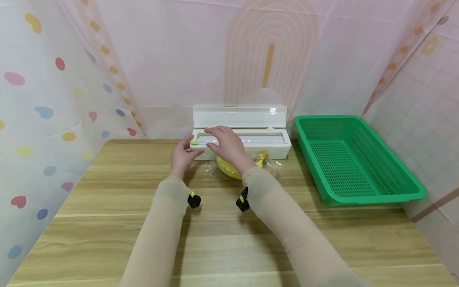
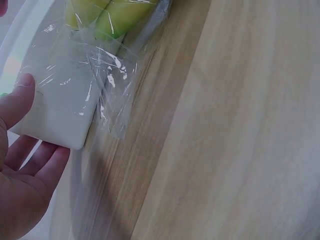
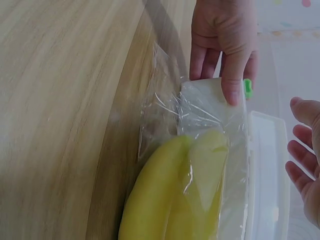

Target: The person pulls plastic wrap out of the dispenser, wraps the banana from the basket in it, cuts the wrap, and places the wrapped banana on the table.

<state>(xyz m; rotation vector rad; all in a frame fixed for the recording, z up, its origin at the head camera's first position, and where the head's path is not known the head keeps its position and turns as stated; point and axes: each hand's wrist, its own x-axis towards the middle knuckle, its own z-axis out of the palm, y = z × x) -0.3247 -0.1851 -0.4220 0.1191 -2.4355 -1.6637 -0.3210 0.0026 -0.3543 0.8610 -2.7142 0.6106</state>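
Observation:
A white cling film dispenser (image 1: 281, 152) stands toward the back of the table with its lid (image 1: 238, 117) raised and a pale roll inside. My left hand (image 1: 181, 157) grips its left end, thumb on the front and fingers around the end, as the left wrist view shows. A green slider (image 3: 248, 89) sits beside that thumb. Over the dispenser hovers my right hand (image 1: 229, 146), fingers spread and loosely bent, holding nothing. Yellow bananas (image 3: 155, 185) covered in clear film (image 2: 112, 80) lie against the dispenser's front, partly hidden by my right hand in the head view.
A green plastic basket (image 1: 362, 199) stands to the right of the dispenser on the wood-grain table (image 1: 222, 247). Patterned cloth walls (image 1: 165, 59) rise behind the table and on both sides. Black wrist cameras (image 1: 194, 200) hang below both sleeves.

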